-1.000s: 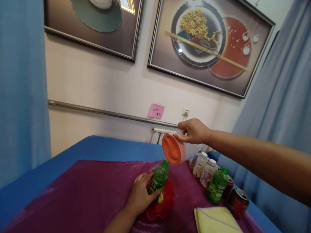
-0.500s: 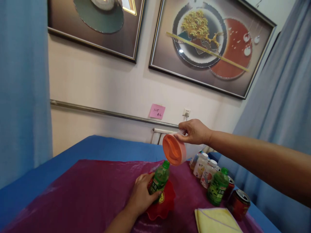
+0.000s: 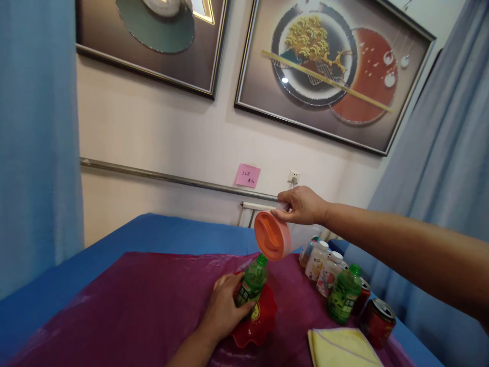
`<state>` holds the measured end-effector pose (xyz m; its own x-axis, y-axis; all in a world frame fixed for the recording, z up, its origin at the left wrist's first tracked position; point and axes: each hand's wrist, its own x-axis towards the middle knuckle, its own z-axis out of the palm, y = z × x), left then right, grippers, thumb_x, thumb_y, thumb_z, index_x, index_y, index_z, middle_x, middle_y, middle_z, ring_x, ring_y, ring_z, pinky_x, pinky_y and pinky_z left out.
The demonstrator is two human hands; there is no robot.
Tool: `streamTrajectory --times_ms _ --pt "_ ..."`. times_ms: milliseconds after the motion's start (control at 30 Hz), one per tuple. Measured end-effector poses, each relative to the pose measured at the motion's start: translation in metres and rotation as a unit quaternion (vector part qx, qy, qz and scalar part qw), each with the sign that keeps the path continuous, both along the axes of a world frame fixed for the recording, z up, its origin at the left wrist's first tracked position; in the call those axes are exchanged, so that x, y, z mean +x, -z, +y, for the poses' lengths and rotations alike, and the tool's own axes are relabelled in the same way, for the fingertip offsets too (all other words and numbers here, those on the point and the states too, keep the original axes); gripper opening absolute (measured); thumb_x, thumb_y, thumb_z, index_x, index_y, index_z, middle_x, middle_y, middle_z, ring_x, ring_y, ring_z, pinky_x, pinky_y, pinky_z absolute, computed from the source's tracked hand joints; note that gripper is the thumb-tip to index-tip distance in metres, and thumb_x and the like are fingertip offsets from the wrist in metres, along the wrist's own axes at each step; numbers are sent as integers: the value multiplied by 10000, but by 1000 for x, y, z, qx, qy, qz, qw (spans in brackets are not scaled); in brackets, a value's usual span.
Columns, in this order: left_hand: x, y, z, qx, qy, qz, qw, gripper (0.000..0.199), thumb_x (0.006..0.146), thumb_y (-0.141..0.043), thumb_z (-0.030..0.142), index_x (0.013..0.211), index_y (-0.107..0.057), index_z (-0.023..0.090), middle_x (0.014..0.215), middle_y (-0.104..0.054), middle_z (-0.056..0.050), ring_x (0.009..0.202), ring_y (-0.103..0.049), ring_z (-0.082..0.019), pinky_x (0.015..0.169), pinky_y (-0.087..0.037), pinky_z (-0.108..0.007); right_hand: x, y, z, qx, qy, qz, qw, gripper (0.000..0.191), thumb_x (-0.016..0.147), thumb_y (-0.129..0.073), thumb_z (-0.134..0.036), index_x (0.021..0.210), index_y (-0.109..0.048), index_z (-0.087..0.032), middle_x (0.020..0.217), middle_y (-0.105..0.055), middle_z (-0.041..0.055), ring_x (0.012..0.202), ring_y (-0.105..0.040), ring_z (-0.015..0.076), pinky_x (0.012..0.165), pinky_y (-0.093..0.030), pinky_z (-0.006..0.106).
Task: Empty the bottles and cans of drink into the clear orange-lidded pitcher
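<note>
Our left hand (image 3: 225,306) grips a green plastic bottle (image 3: 255,278) over a wavy red dish (image 3: 264,326). Our right hand (image 3: 301,204) grips a see-through, orange-lidded jug (image 3: 272,237), tipped near the bottle's mouth. We seem to be pouring; next needs steady aim.

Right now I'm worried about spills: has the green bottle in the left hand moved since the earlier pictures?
No. Judged against the pink note on the wall, the green bottle in the left hand shows no clear shift either way.
</note>
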<state>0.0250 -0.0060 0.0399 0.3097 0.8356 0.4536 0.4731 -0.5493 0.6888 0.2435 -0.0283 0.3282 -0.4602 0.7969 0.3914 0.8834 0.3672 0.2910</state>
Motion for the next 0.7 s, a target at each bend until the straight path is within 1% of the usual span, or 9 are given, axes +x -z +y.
streamTrajectory --times_ms 233,467,700 --pt "0 1 1 3 -5 4 1000 606 638 -815 312 1226 -697 228 1161 -727 -107 1121 -645 -329 1019 -488 -478 2 -2 2 -1 -8 -4 1000 386 859 -572 -511 630 -474 -217 562 -483 -25 538 -373 114 557 -235 273" --pt "0 3 1 12 2 -1 1000 590 639 -816 307 1215 -698 251 1151 -733 -86 1107 -647 -320 1011 -488 -469 -4 -4 5 -11 -16 -10 1000 385 865 -577 -525 654 -498 -212 592 -517 -17 545 -376 111 563 -232 277" --pt "0 -1 0 -6 10 4 1000 596 655 -805 287 1236 -686 225 1179 -721 -96 1131 -632 -314 1037 -465 -475 -7 -5 5 -10 -15 -18 1000 389 869 -575 -529 651 -512 -212 586 -500 -20 544 -353 112 565 -230 277"
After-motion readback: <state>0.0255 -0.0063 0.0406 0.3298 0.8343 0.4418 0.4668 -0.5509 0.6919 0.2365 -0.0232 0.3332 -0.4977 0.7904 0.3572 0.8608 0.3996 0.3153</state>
